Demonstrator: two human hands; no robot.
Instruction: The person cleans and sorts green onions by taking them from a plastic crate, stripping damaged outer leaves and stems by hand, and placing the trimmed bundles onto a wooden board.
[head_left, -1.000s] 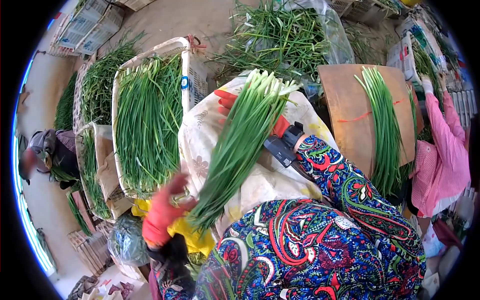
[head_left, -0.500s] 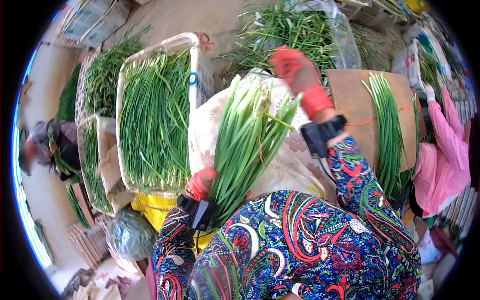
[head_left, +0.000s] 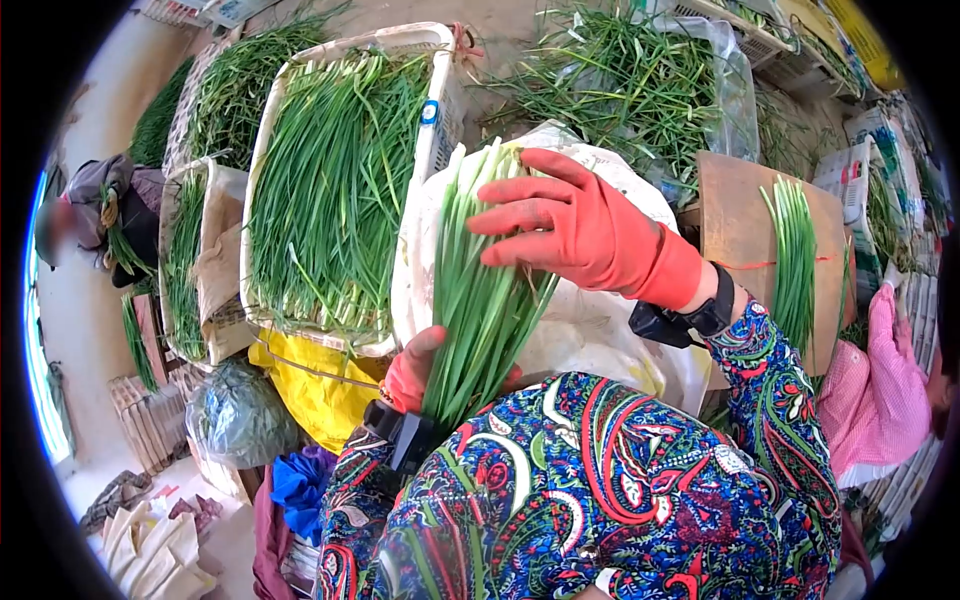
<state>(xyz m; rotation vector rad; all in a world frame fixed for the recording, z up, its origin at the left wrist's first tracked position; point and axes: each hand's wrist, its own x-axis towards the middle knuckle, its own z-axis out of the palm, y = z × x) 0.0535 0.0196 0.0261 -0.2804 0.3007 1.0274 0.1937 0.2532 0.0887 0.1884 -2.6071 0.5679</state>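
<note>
A bunch of long green stalks (head_left: 470,290) with pale root ends at the top stands over the light patterned cloth (head_left: 590,335) on my lap. My left hand (head_left: 415,370), in a red glove, is wrapped round the lower part of the bunch, partly hidden behind it. Across the upper part lies my right hand (head_left: 570,225), also in a red glove, with its fingers spread over the front of the stalks. To the right, a separate bunch (head_left: 793,265) rests on a brown board (head_left: 727,215) above a red tie.
A white crate (head_left: 262,190) of green stalks is at the left, a yellow bag (head_left: 325,400) below it. Loose greens (head_left: 640,90) lie beyond the cloth. One person (head_left: 125,200) is at far left, another in pink (head_left: 880,390) at far right.
My right hand has come down from beyond the bunch onto its upper stalks. The left hand has stayed round the lower part. The view has shifted, and the surroundings sit differently in it.
</note>
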